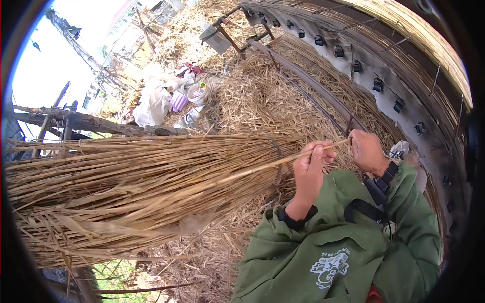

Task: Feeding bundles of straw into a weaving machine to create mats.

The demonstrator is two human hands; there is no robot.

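Note:
My left hand (312,161) holds a dry reed stalk (261,165) between thumb and fingers. The stalk runs leftward over a large bundle of reeds (159,178), which is bound near its right end by a dark tie (279,151). Just right of the left hand, my right hand (366,150) is closed on the same stalk close to its end. Both hands are in front of the green garment on my body. The right fingertips are partly hidden by the hand itself.
A long metal rail (314,77) runs beyond my hands, beside a loom-like frame with a row of black weights (356,66). Loose straw (254,98) covers the ground. White plastic sheeting (153,102) and a bucket (197,93) lie farther back. A wooden pole (98,123) is at the left.

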